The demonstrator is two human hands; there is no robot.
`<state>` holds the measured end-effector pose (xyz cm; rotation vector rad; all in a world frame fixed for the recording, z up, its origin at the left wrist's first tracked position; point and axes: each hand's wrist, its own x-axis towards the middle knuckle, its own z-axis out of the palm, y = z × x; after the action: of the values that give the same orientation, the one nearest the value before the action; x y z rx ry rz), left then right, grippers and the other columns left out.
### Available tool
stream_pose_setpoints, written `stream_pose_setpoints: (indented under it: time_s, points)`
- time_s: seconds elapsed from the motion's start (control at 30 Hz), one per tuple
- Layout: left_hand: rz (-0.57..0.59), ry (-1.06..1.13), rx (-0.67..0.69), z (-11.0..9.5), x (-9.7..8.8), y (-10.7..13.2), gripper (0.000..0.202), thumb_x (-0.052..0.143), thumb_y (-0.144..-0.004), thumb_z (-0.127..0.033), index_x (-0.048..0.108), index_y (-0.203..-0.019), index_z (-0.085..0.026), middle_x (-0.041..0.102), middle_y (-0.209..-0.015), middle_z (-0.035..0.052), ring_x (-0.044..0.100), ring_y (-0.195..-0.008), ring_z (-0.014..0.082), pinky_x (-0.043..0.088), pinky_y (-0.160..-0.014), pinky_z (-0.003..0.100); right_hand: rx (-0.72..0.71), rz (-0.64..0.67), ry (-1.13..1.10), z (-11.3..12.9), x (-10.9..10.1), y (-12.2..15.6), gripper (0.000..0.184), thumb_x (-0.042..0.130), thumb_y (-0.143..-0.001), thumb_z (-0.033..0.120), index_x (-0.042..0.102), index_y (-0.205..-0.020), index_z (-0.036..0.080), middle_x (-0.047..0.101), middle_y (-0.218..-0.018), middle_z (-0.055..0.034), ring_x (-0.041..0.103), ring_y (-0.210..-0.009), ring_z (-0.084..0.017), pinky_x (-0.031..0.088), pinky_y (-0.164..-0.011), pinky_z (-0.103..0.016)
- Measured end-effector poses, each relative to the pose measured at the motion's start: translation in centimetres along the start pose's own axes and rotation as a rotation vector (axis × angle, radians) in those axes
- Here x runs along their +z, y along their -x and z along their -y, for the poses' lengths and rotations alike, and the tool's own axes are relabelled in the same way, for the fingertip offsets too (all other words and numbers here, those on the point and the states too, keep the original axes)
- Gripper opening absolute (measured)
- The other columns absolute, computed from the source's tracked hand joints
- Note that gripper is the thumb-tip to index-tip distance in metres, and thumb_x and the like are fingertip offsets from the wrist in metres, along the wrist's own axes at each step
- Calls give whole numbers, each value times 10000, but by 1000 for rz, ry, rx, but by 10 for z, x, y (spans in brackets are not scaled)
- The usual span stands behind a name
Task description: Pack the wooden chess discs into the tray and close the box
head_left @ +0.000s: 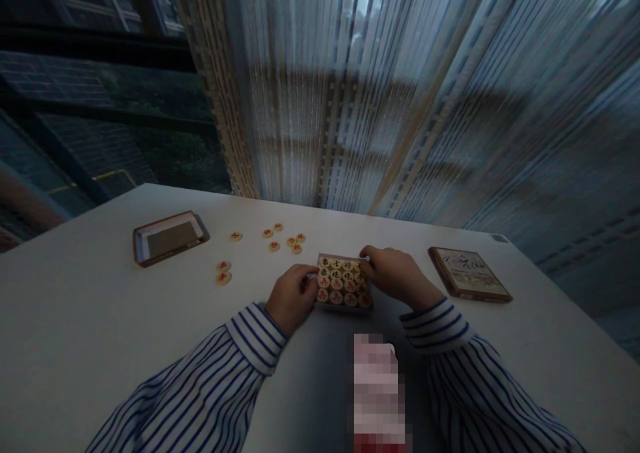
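A small open box [345, 310] stands in front of me on the table, filled with rows of round xiangqi pieces [337, 284] marked with black and red characters. My left hand [291, 299] is closed at the box's left side, its thumb and fingertips against the wall. At the far right corner, my right hand [395, 271] has its fingers curled over the rim, covering part of the end pieces. Whether a piece is between those fingertips is hidden. Loose red-marked xiangqi pieces [274, 246] lie beyond my left hand, and two more pieces [223, 277] farther left.
An open, shallow box lid or tray [173, 234] lies at the far left. A flat box with a picture on it [470, 273] sits to the right. The white table [150, 319] ends near a window with a sheer curtain [320, 106]. A blurred-out pinkish patch [379, 389] shows at the bottom.
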<state>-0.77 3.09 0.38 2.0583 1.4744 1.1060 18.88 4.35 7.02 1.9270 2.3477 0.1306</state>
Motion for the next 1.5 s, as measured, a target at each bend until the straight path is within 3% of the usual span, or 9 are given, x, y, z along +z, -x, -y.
stream_pose_setpoints:
  time_s: [0.33, 0.77, 1.5]
  points:
    - [-8, -16, -41, -1, -2, -1, 218, 494, -748, -190, 641, -901, -141, 659, -801, 44, 595, -643, 129, 495, -644, 253, -49, -63, -33, 4, -6, 3, 285, 324, -853, 307, 578, -931, 204, 675, -856, -66, 621, -777, -214, 362, -577, -278]
    - [-23, -6, -45, 2, 1, 1, 233, 491, -755, -219, 642, -913, -140, 667, -810, 52, 605, -663, 138, 497, -650, 257, -83, -117, -106, 0, -12, 7, 298, 350, -842, 289, 577, -1009, 191, 663, -968, -58, 601, -874, -200, 395, -688, -285]
    - [-86, 31, -40, 2, -3, 2, 222, 487, -758, -209, 630, -911, -138, 670, -844, 66, 601, -684, 137, 496, -633, 260, -190, -117, -122, 21, -22, 17, 293, 338, -868, 312, 593, -961, 201, 654, -929, -56, 589, -848, -178, 375, -683, -267]
